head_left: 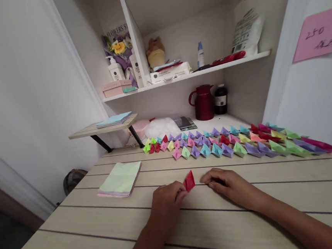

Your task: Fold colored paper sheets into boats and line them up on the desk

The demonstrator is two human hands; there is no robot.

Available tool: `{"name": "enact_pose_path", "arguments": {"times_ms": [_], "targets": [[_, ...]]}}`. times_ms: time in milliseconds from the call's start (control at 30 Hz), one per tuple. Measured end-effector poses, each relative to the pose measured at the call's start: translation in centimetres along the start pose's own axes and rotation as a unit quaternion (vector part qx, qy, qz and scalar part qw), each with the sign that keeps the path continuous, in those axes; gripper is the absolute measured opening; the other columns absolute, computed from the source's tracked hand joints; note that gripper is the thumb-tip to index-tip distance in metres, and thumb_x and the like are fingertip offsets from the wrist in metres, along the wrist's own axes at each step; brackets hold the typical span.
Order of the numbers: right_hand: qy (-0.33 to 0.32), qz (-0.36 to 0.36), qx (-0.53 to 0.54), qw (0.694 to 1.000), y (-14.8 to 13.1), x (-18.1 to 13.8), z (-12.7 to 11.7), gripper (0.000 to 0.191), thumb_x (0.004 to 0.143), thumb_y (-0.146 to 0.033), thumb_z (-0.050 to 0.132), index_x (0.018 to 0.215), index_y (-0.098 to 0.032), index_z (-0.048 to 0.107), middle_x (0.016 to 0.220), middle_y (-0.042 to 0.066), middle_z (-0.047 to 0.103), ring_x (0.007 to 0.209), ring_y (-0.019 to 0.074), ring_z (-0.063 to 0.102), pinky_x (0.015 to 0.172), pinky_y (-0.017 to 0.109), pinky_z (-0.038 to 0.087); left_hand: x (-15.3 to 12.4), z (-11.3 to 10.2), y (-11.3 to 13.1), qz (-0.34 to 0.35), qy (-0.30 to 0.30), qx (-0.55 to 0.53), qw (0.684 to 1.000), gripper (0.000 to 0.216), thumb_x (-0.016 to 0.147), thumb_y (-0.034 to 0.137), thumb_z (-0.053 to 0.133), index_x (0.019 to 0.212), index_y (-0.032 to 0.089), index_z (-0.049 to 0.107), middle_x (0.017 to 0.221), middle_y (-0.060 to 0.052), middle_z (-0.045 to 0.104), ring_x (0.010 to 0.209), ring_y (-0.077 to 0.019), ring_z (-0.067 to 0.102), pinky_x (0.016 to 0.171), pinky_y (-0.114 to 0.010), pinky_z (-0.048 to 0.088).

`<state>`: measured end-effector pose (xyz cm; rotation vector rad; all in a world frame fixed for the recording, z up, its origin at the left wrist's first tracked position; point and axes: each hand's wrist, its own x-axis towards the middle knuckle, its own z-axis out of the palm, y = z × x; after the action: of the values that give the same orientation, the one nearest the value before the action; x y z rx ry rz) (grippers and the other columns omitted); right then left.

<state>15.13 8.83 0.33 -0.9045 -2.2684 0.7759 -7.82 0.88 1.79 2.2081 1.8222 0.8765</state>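
On tabletop (pixel 86 244): paper boats (pixel 217 150) behind, paper stack (pixel 120 178); left hand (pixel 166 200) pinches red paper (pixel 190 181), right hand (pixel 230 184) slack, thumb apart.

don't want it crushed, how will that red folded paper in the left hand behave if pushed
The red folded paper is probably light, being small thin paper. It seems fairly stiff, since its angular shape juts beyond the left hand without drooping. Its thin edges would likely crumple under a hard push.

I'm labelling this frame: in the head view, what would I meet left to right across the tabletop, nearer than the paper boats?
Green-topped paper stack, left hand, red folded paper in its grip, right hand.
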Motion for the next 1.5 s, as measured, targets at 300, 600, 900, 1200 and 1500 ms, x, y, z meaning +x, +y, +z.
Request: {"name": "enact_pose_path", "arguments": {"times_ms": [300,600,900,1200,1500], "targets": [[0.009,0.004,0.014,1.0,0.3,0.1,0.3,0.019,0.089,-0.022,0.049,0.093,-0.022,0.067,0.094,0.005,0.068,0.088,0.0196,0.063,0.08,0.031,0.048,5.6,-2.2,-3.7,-0.087,0.229,0.041,0.969,0.014,0.089,0.029,0.051,0.086,0.024,0.063,0.075,0.004,0.071,0.065,-0.0125,0.063,0.06,-0.02,0.04],[0.003,0.031,0.062,0.998,0.6,0.2,0.0,0.018,0.09,-0.024,0.051,0.092,-0.022,0.068,0.095,0.003,0.07,0.09,0.0191,0.064,0.083,0.03,0.048,9.3,0.2,-6.9,-0.059,0.25,0.114,0.96,0.019,0.093,0.027,0.046,0.098,0.021,0.064,0.096,-0.005,0.072,0.084,-0.0181,0.065,0.074,-0.026,0.041],[-0.009,0.033,0.058,0.998,0.6,0.2,-0.1,0.02,0.092,-0.029,0.049,0.093,-0.023,0.068,0.097,0.004,0.07,0.091,0.0188,0.064,0.085,0.03,0.048,9.0,1.5,-6.4,-0.019,0.157,0.17,0.973,0.018,0.094,0.026,0.047,0.097,0.022,0.065,0.093,-0.003,0.072,0.08,-0.0164,0.065,0.071,-0.025,0.04],[-0.019,0.035,0.047,0.998,0.6,0.1,-0.1,0.023,0.093,-0.035,0.047,0.095,-0.025,0.068,0.099,0.004,0.069,0.091,0.02,0.064,0.086,0.032,0.049,9.3,1.8,-5.6,-0.056,0.092,0.2,0.974,0.021,0.094,0.03,0.046,0.095,0.023,0.066,0.09,-0.004,0.072,0.079,-0.017,0.064,0.071,-0.026,0.038],[-0.017,0.04,0.042,0.998,0.5,0.0,-0.1,0.021,0.093,-0.033,0.048,0.096,-0.025,0.067,0.1,0.004,0.068,0.092,0.0192,0.063,0.085,0.031,0.049,9.5,1.8,-5.5,-0.073,0.053,0.208,0.974,0.023,0.094,0.032,0.046,0.09,0.023,0.067,0.087,-0.004,0.072,0.079,-0.0174,0.064,0.069,-0.026,0.037]]}}
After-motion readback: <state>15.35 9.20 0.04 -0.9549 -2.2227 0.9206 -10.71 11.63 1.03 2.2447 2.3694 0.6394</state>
